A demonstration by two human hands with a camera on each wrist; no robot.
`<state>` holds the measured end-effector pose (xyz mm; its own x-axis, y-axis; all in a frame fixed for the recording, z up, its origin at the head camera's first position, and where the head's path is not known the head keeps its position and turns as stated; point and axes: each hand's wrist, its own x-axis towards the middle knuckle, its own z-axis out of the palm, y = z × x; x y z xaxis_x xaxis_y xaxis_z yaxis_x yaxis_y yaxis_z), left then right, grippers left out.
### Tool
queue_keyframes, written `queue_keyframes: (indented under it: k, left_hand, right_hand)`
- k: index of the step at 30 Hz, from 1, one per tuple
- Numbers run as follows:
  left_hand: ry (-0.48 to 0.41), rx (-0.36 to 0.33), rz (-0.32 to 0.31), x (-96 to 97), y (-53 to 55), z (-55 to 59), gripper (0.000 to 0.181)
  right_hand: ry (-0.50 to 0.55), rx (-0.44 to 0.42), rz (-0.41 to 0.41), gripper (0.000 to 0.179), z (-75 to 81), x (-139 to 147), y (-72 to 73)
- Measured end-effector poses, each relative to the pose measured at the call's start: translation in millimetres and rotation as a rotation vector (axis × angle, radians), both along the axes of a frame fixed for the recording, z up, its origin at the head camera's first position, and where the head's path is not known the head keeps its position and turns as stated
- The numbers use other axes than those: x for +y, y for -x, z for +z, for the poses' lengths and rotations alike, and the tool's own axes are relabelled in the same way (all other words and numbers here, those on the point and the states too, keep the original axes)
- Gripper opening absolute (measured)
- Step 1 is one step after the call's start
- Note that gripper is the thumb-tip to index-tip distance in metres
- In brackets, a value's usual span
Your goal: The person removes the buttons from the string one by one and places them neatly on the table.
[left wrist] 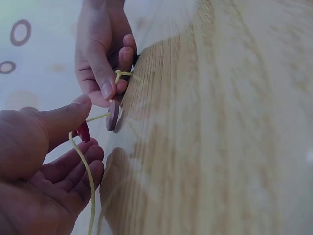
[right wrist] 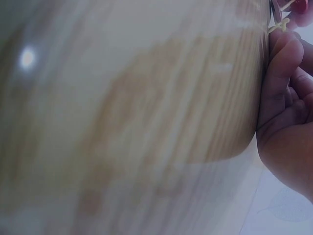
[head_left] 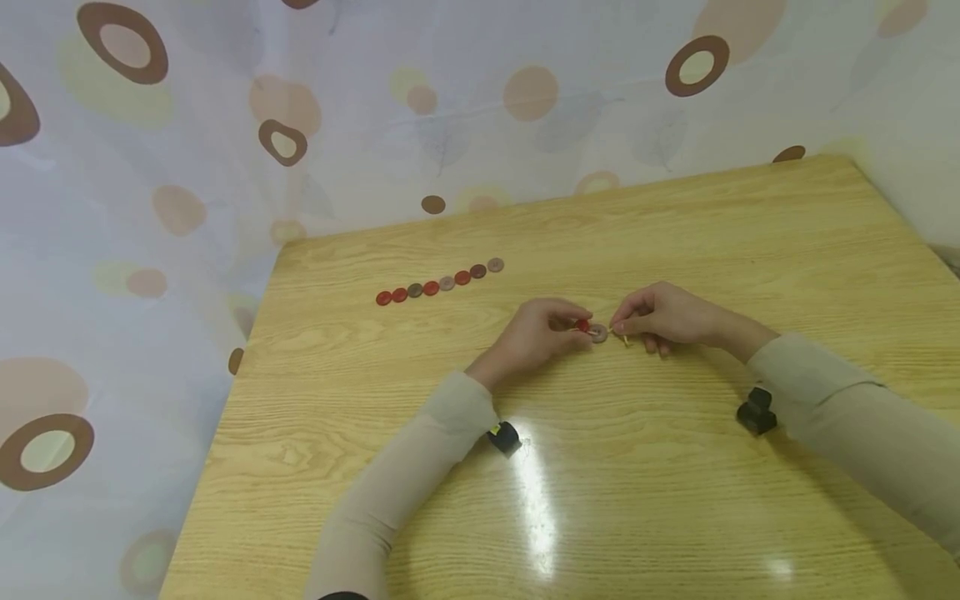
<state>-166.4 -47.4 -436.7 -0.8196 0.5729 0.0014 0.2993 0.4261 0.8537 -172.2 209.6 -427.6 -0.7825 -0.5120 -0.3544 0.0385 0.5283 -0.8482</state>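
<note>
My left hand (head_left: 538,337) pinches a red button (left wrist: 84,132) between thumb and fingers, low over the wooden table. A yellow cord (left wrist: 90,178) runs through this button and hangs down past the left palm in the left wrist view. Farther along the same cord is a brownish button (left wrist: 113,116), on edge between the two hands. My right hand (head_left: 667,315) pinches the cord just beyond the brownish button, thumb against forefinger. A knot (left wrist: 119,74) in the cord sticks out by the right fingertips.
Several flat buttons (head_left: 431,288), red, grey and brownish, lie in a slanting row on the table (head_left: 637,467), ahead and left of the hands. A patterned curtain (head_left: 480,125) hangs behind the table and along its left side. Black wrist devices (head_left: 757,412) sit at both cuffs.
</note>
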Motion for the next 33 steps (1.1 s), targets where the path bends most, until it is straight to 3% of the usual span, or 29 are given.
queue_keyframes:
  k: [8, 17, 27, 33]
  left_hand:
    - [-0.086, -0.070, 0.058, -7.6, -0.2, -1.1, 0.038]
    - [-0.224, -0.194, 0.098, -14.5, -2.2, -1.9, 0.035]
    - [-0.271, -0.295, 0.155, -20.8, -5.7, -1.3, 0.034]
    - [-0.287, -0.296, 0.158, -24.6, -7.1, -1.3, 0.031]
  right_hand:
    - [-0.001, 0.005, -0.010, 0.023, 1.2, -0.5, -1.5]
    - [-0.010, 0.003, -0.012, 0.022, 0.3, -0.4, -1.0]
    - [-0.014, 0.011, -0.007, 0.022, -0.7, -0.9, -0.1]
    - [-0.016, 0.003, -0.010, 0.021, -1.5, -0.7, 0.9]
